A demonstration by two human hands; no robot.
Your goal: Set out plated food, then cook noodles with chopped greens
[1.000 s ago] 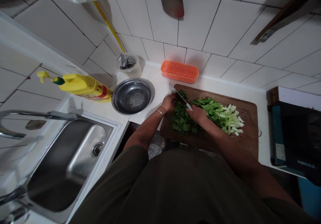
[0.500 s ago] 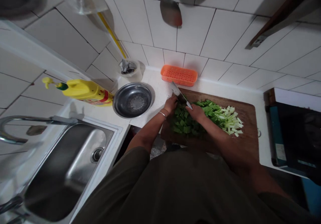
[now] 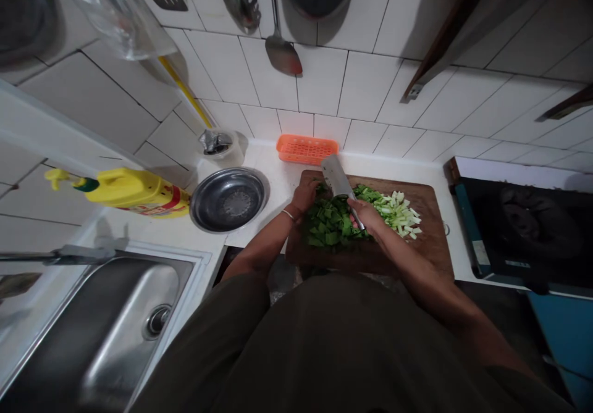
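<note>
My right hand (image 3: 365,213) is wrapped round the handle of a cleaver (image 3: 337,177), whose broad blade points up and away, its flat face turned to view. Under and beside the blade lie chopped leafy greens (image 3: 331,225), dark leaves on the left and pale cut stems (image 3: 403,215) on the right. At the board's left end, my left hand (image 3: 304,196), with a bangle at the wrist, has its fingers curled on some leaves; the fingertips are partly hidden. All of this rests on a wooden cutting board (image 3: 424,252).
Behind the board sits an orange plastic basket (image 3: 307,149). To the left are a metal bowl (image 3: 229,200), a tub (image 3: 221,147), a yellow pump bottle (image 3: 136,192) and a sink (image 3: 125,326). A black stove (image 3: 532,228) stands right; a spatula (image 3: 283,55) hangs above.
The cleaver has turned so that its flat face shows more, and my right hand has shifted with it. The camera view has moved, showing more of the stove and wall.
</note>
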